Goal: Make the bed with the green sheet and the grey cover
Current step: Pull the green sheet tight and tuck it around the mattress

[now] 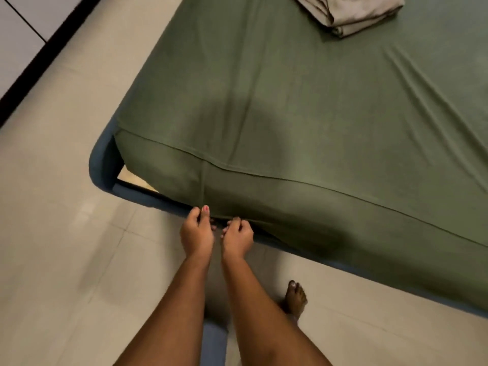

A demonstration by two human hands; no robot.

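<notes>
The sheet is spread over the whole mattress and hangs down its near side, with long creases running across the top. It appears to be drawn taut so that its hem can be tucked. The floor around the bed is tiled. The mattress is bounded by the blue frame, and a gap is left open at the near corner, where the sheet is judged not yet tucked. The cover is kept folded at the far end of the bed, well apart from the hands, presumably so that the sheet can be finished first. The hem is pinched just above the frame by the left hand and the right hand, held close together with fingers curled, probably to push it under. A bare foot is planted beside the bed.
</notes>
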